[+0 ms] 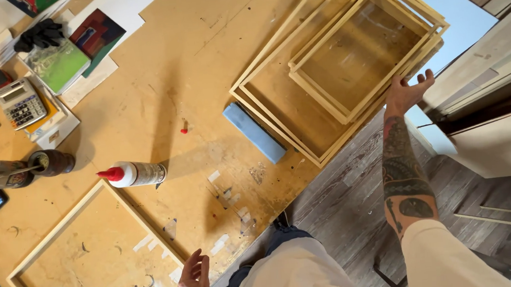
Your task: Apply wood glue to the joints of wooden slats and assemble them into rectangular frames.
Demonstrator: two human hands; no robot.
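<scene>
Head view: right hand [408,92] spread open against stacked frames [346,63]; left hand [195,282] loosely open, empty, beside near frame [94,253], cut off.

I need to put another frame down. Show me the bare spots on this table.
Bare tabletop runs between the glue bottle and the frame stack. Crowded: the left corner around the calculator, and the near edge filled by the single frame.

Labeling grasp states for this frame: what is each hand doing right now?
Left hand: open, holding nothing, at the corner of the single wooden frame.
Right hand: open, fingers spread, at the edge of the stacked wooden frames.
</scene>
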